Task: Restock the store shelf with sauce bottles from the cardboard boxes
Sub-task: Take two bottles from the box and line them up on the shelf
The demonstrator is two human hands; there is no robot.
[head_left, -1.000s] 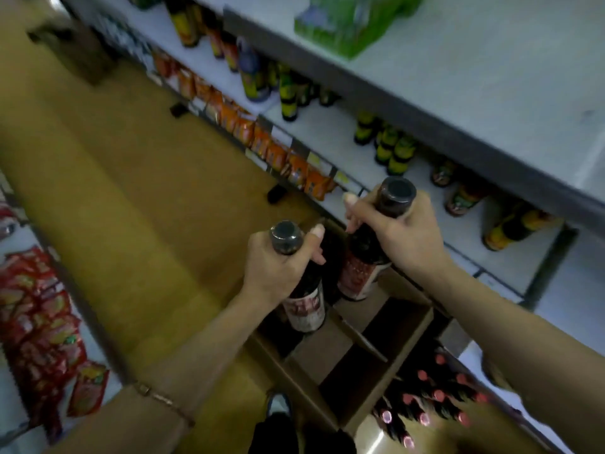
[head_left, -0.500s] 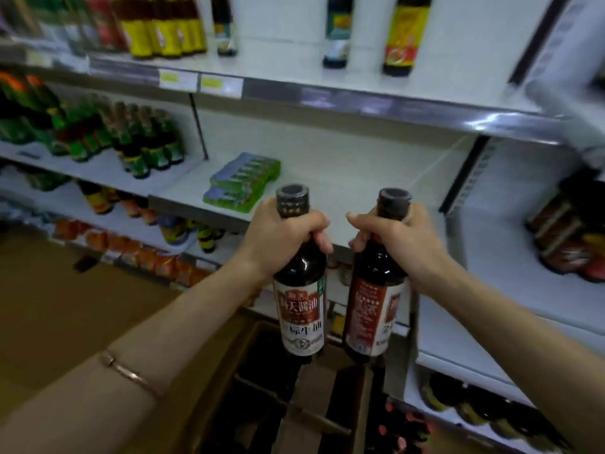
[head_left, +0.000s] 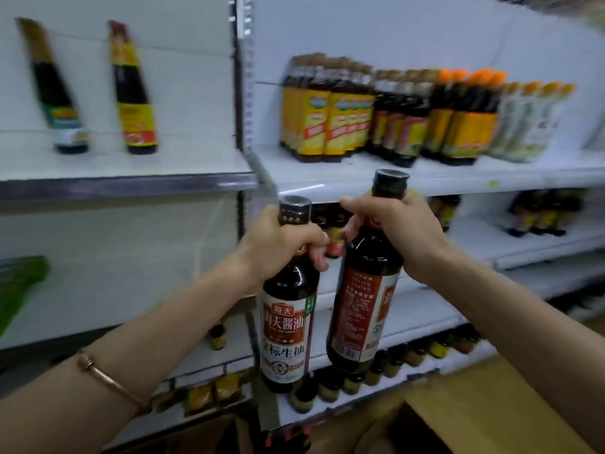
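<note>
My left hand [head_left: 278, 244] grips the neck of a dark sauce bottle [head_left: 288, 322] with a red and white label, held upright in front of the shelving. My right hand [head_left: 396, 231] grips the neck of a second dark sauce bottle [head_left: 363, 309], tilted slightly and a little higher. Both bottles hang in the air in front of the white shelf [head_left: 343, 181]. A corner of the cardboard box [head_left: 491, 404] shows at the bottom right, its inside dark.
Rows of yellow-labelled and orange-capped bottles [head_left: 386, 113] fill the upper right shelf. Two tall bottles [head_left: 131, 93] stand on the upper left shelf. Small jars [head_left: 376, 368] line the low shelf. A metal upright [head_left: 242, 77] divides the bays. A green pack [head_left: 19, 286] lies at left.
The two bottles came up out of the box to chest height. My view swung up and right from the floor to the upper shelves. The right bottle now sits higher than the left.
</note>
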